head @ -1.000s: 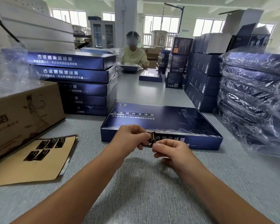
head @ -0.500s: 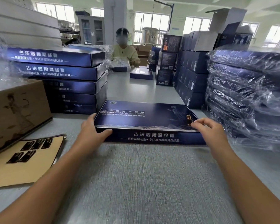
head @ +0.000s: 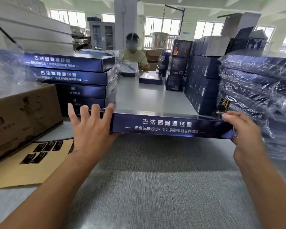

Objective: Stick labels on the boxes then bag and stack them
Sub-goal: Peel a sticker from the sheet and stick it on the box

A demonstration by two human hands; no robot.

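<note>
Box lifted off the table, label at its right corner.

A second ago both hands worked a label at the near edge of the box as it lay flat. Now the box (head: pixel 170 127) is raised clear of the table (head: pixel 155 179), level, with its long printed side facing the camera. The left hand (head: pixel 91 129) carries the left end, fingers straight and spread across the top, thumb hidden beneath. The right hand (head: pixel 244 134) curls round the right end, and the label (head: pixel 222 105) stands up just above its fingertips. Whether the label is stuck or only pinched I cannot tell. Labelling looks nearly finished and bagging should come next. The bagged boxes (head: pixel 257 83) are stacked at the right, and the label sheet (head: pixel 31 167) lies at the left.
</note>
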